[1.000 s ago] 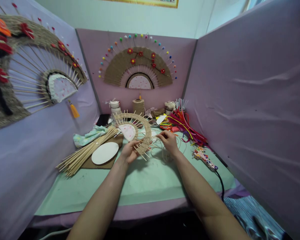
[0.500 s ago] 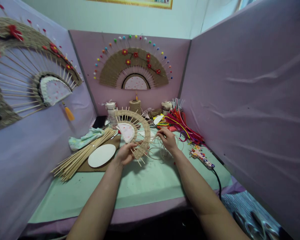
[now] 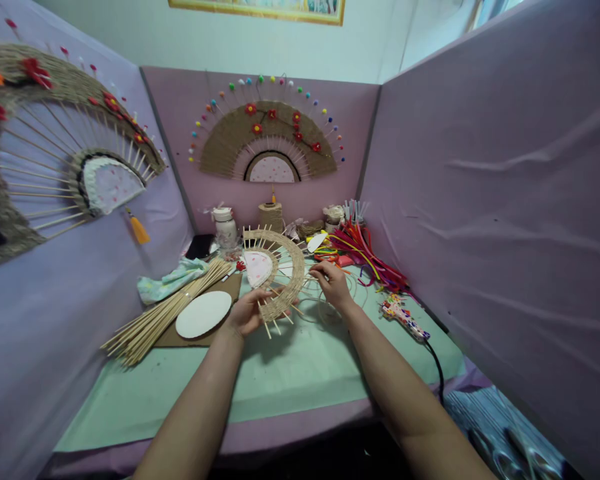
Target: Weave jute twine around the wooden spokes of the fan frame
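Observation:
My left hand [image 3: 249, 313] grips the lower part of a half-round fan [image 3: 294, 267] made of thin sticks woven with tan twine. A white half-disc with pink dots [image 3: 258, 268] forms the fan's centre, and bare stick ends stick out past the woven band. Just right of the fan's outer edge, my right hand [image 3: 331, 283] pinches the twine with thumb and forefinger. Loose loops of twine [image 3: 325, 317] hang below that hand onto the green cloth. The exact spot where the twine meets the fan is too small to make out.
Left on the table lie a bundle of sticks [image 3: 173, 310], a white oval card [image 3: 203, 315] and a patterned cloth [image 3: 170, 281]. Pipe cleaners [image 3: 370, 257] and a corded glue gun [image 3: 404, 319] are at right. Behind stand a bottle [image 3: 225, 227] and a twine spool [image 3: 271, 217]. A finished fan [image 3: 275, 140] hangs on the back panel.
The fan has turned a little and shifted slightly right and down. My right hand stays close to its edge, still pinching the twine. The camera view has tilted slightly.

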{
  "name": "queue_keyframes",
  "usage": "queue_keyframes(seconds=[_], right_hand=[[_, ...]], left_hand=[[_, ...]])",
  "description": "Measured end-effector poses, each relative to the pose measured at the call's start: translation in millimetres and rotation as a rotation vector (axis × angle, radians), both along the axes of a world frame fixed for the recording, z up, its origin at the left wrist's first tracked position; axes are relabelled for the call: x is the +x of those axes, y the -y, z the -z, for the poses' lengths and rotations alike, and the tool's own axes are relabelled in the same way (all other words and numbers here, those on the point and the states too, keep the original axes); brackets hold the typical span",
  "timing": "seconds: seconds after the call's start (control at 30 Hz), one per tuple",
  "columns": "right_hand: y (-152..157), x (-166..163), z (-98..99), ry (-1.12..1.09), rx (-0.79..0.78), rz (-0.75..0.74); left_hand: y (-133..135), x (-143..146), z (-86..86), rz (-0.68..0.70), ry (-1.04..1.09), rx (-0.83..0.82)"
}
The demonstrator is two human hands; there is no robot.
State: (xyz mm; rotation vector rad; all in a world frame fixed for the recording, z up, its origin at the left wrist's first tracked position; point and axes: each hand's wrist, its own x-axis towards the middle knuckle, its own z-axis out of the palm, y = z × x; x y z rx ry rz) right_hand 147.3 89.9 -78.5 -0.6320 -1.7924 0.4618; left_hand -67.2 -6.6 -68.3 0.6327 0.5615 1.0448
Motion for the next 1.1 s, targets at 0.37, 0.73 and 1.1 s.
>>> queue_keyframes(seconds=[0.37,0.73,1.1], right_hand=[[-7,11,2.7,0.076,0.055,0.216],[-7,13,-1.5,0.133,0.146,0.125],[-12,12,2.0,0.061,0.067,0.088]], left_hand=[[0,-6,0.9,0.079,-0.057,0.018],[7,-16,-6.5,0.046,-0.294,0.056],[12,-25,-8.8,0.094,-0.339,0.126]])
